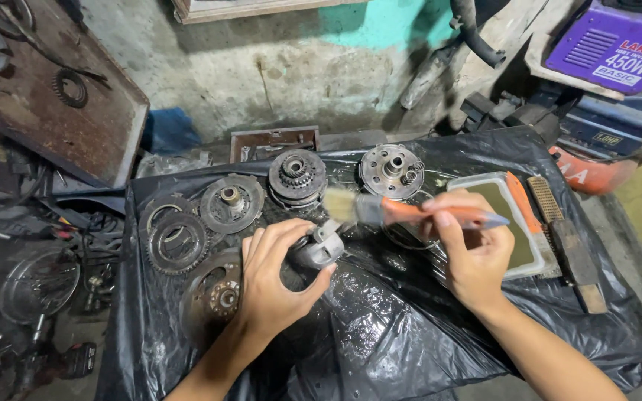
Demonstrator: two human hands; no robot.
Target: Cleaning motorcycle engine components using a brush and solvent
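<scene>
The left hand (273,278) is clamped around a small grey metal part (319,247), fingers over its near side and thumb under it, lifting it just off the black plastic sheet (380,327) so its upper face is turned toward the brush (403,212). The right hand (473,256) grips the brush's orange handle, fingers closed round it like a pen, and the pale bristles sit just above and far of the part, close enough to sweep it. To the right, touching distance from that hand, lies a shallow white tray (533,260) of murky greenish liquid, probably kept near for dipping. A wire brush (566,238) rests beside the tray's right edge. Along the far and left side of the sheet, toothed rings (176,241) and round hubs (391,171) are laid out singly, apart from each other, seemingly sorted for handling one at a time.
</scene>
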